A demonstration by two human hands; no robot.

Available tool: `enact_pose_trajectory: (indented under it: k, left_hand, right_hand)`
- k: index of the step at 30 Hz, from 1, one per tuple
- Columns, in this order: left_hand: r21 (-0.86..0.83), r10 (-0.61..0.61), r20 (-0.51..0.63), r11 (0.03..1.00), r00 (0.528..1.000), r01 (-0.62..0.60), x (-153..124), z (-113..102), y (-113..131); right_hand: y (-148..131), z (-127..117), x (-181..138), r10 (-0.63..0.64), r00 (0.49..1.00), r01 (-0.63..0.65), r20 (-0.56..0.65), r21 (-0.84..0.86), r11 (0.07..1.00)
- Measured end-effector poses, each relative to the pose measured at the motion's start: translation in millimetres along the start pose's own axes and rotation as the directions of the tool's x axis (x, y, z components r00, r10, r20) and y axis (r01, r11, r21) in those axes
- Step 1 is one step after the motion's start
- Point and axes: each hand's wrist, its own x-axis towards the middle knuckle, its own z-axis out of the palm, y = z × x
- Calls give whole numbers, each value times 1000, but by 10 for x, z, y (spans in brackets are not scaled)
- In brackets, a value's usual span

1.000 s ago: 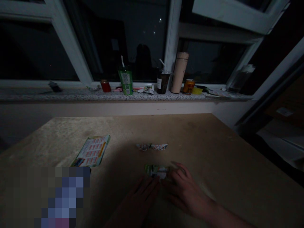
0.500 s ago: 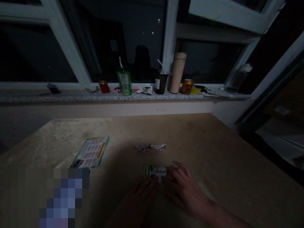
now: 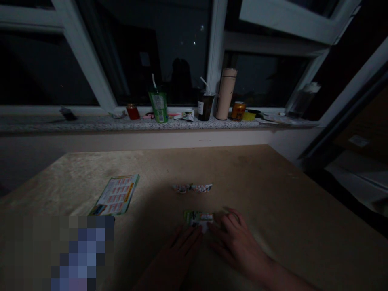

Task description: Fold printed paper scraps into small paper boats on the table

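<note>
The scene is dim. A small folded piece of printed paper (image 3: 199, 218), green and white, lies on the tan table (image 3: 273, 194) close to me. My left hand (image 3: 178, 250) rests flat in shadow with its fingertips at the paper's near edge. My right hand (image 3: 235, 242) lies beside it, fingers stretched out and touching the paper's right end. Neither hand lifts anything. A second folded paper shape (image 3: 192, 188), boat-like with red and white print, sits a little farther back.
A printed leaflet (image 3: 117, 195) lies to the left on the table. On the stone windowsill (image 3: 91, 123) stand a green cup with a straw (image 3: 158, 105), a dark cup (image 3: 205, 106), a tall beige flask (image 3: 226, 93) and two cans (image 3: 238, 111).
Both hands have crept slightly forward and closer together at the folded paper; my right fingers now press nearer its right end. The view shifted slightly.
</note>
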Motion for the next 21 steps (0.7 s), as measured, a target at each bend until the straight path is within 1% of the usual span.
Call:
enact_pose_trajectory:
  k: [1,3,5,9,14,21]
  left_hand:
    - [-3,-1,-7,1000,1000,1,-20,-42,39]
    - [11,-36,-80,999,996,37,-63,-124,121]
    - [17,-44,-89,999,995,45,-90,-174,174]
    - [14,-33,-93,999,995,34,-72,-158,155]
    - [10,-23,-29,1000,999,23,-36,-126,106]
    - [23,-58,-40,998,998,59,-41,-229,187]
  right_hand:
    - [-1,-2,1,7,1000,-7,1,-3,1000]
    - [-5,-5,3,13,1000,-13,-2,-6,1000]
    - [-11,-9,5,20,1000,-20,-21,-8,1000]
    - [-13,-9,6,19,999,-20,-40,-13,1000]
    - [19,9,-8,24,999,-25,-49,-29,999]
    - [27,25,-11,24,992,-33,-122,-68,997]
